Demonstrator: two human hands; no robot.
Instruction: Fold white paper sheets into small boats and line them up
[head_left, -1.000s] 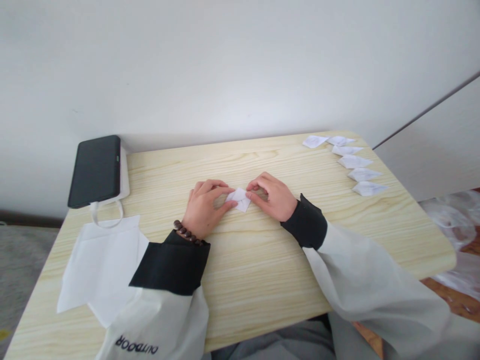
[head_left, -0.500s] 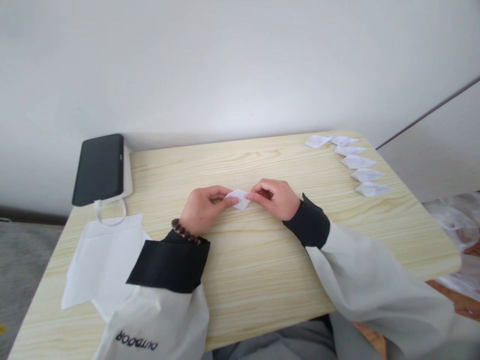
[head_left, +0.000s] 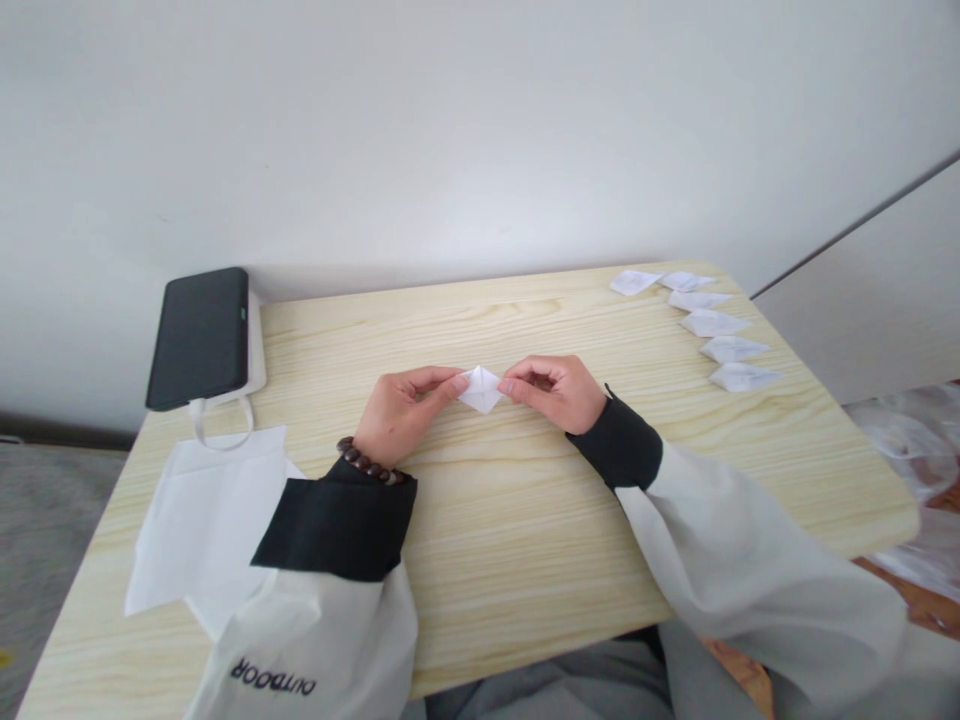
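Observation:
A small white folded paper (head_left: 481, 391), diamond-shaped with crease lines, is held just above or on the middle of the table. My left hand (head_left: 405, 412) pinches its left corner between thumb and fingers. At its right corner, the thumb and forefinger of my right hand (head_left: 556, 391) are closed on it too. Several folded paper pieces (head_left: 716, 323), pointed at the ends, lie in a curved row at the back right. White paper sheets (head_left: 206, 525) rest beside my left forearm.
A black phone-like device (head_left: 201, 335) lies on a white block at the back left, with a white loop (head_left: 244, 436) hanging over the sheets. The wooden table (head_left: 517, 560) meets a white wall (head_left: 480, 140). Clear plastic bags (head_left: 911, 445) sit beyond the right edge.
Both hands have drawn slightly apart at the paper's corners. The paper's creased front now shows more, with a point standing at its top. My left thumb has shifted outward.

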